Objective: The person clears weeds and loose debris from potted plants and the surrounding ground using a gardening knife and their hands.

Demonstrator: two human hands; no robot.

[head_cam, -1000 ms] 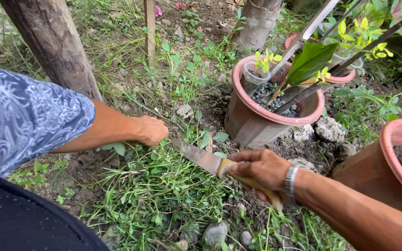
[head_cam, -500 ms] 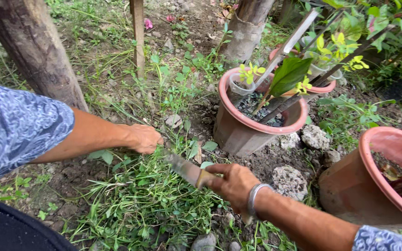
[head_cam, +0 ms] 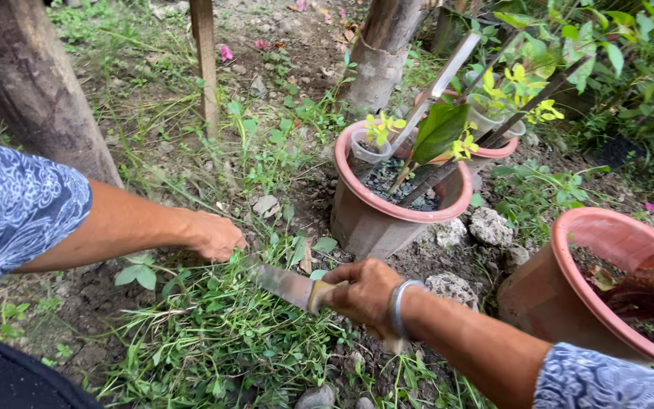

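Observation:
My right hand [head_cam: 362, 292] grips the yellowish handle of a large knife [head_cam: 284, 285]. Its worn blade points left and low into a patch of grass and weeds [head_cam: 221, 333]. My left hand [head_cam: 213, 236] is closed down on a tuft of that grass just left of the blade tip; what it holds is hidden under the fingers. A metal bangle sits on my right wrist. Both forearms come out of blue patterned sleeves.
A pink-rimmed brown pot [head_cam: 387, 208] with a leafy plant and sticks stands just beyond the knife. A second pot [head_cam: 607, 288] is at the right. Pale stones [head_cam: 486, 225] lie between them. Tree trunks [head_cam: 32, 83] and a wooden stake [head_cam: 206, 60] rise behind.
The knife and my right hand have moved left and slightly up in the view, closer to my left hand. The view has drifted, showing more of the right pot.

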